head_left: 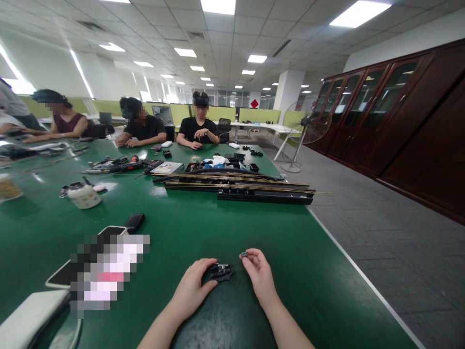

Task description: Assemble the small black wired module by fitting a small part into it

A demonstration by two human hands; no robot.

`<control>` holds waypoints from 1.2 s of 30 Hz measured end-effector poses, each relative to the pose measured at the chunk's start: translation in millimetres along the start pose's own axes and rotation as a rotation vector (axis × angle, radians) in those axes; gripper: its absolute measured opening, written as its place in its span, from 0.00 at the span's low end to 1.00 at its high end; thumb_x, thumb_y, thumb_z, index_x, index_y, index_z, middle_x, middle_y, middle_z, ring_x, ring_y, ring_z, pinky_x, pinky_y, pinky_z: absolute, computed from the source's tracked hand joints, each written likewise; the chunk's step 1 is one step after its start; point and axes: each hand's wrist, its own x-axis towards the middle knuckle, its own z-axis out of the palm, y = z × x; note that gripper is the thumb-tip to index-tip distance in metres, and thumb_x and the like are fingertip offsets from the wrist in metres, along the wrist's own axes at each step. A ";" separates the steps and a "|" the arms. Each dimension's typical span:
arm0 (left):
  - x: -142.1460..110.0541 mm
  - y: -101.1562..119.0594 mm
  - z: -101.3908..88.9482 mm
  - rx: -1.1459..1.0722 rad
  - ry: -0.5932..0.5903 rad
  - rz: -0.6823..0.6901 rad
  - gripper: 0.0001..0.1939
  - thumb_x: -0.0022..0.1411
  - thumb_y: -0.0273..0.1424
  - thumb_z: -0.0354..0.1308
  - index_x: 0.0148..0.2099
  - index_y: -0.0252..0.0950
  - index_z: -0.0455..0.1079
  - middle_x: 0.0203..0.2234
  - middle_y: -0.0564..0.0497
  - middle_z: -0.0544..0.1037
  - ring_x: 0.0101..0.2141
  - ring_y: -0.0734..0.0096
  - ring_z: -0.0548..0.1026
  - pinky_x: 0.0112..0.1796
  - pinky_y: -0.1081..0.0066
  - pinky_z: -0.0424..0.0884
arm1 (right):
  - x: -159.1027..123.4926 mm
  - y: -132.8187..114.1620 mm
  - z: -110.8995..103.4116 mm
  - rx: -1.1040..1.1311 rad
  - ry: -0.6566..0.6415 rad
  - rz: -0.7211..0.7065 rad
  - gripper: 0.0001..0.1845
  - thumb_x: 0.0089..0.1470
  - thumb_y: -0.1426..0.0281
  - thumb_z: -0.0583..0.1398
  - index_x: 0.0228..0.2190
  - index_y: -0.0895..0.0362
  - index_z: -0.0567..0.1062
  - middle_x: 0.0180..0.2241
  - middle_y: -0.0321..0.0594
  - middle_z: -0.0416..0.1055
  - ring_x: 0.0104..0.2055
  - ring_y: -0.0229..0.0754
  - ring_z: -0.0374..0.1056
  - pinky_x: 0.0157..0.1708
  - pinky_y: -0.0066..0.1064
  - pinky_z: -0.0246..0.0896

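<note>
My left hand (192, 290) rests on the green table (203, 228) near its front edge, with fingers closed around a small black part (221, 272). My right hand (257, 271) hovers just to the right of it and pinches a tiny grey piece (243, 254) between thumb and forefinger. The two hands are a few centimetres apart.
A phone (61, 276) and a dark case (134, 222) lie at my left. Long black rails (254, 190) lie across the table's middle, with a white kettle (83, 195) to the left. Three people sit at the far end. A standing fan (305, 131) and wooden cabinets (399, 111) line the right.
</note>
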 end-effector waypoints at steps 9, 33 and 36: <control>0.3 -2.7 1.4 0.002 0.000 0.001 0.21 0.50 0.30 0.54 0.49 0.41 0.63 0.45 0.47 0.70 0.46 0.64 0.66 0.48 0.61 0.60 | 3.4 12.1 -7.3 0.151 0.052 0.061 0.15 0.42 0.63 0.62 0.33 0.56 0.67 0.32 0.39 0.72 0.39 0.42 0.68 0.39 0.34 0.59; -0.3 -0.1 0.0 -0.012 0.002 0.000 0.22 0.50 0.31 0.54 0.49 0.41 0.63 0.45 0.46 0.70 0.46 0.63 0.67 0.48 0.58 0.61 | 13.0 7.8 -22.7 0.639 0.047 0.261 0.12 0.41 0.65 0.64 0.31 0.53 0.71 0.29 0.33 0.73 0.31 0.35 0.68 0.32 0.28 0.64; -0.4 -0.1 -0.1 -0.013 -0.006 0.001 0.22 0.50 0.31 0.54 0.49 0.41 0.62 0.45 0.47 0.70 0.46 0.63 0.67 0.48 0.59 0.61 | 13.4 8.4 -23.8 0.608 0.047 0.253 0.11 0.42 0.65 0.63 0.31 0.52 0.71 0.30 0.34 0.73 0.31 0.37 0.69 0.33 0.30 0.64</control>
